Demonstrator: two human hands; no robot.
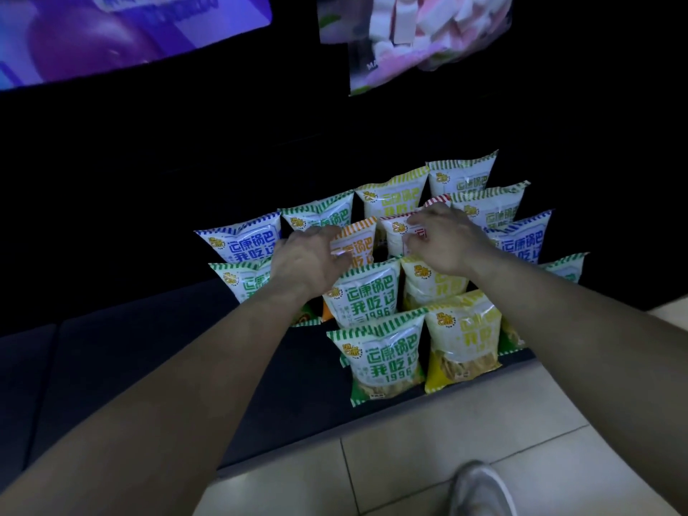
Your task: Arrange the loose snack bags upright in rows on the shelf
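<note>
On the dark low shelf (149, 348), in the middle row, the left hand (309, 260) pinches the orange-striped snack bag (359, 242) at its top corner, and the right hand (445, 243) pinches the red-striped snack bag (396, 232). Both want seating vertical, snug between neighbours, before release.

Glossy white snack bags with striped top seams (366, 292) stand upright in rows on a dark shelf (149, 348). The left hand (309, 260) grips the orange-striped snack bag (359, 242) by its top corner. The right hand (445, 242) pinches the red-striped snack bag (396, 234) just beside it (both bags sit mid-block).
</note>
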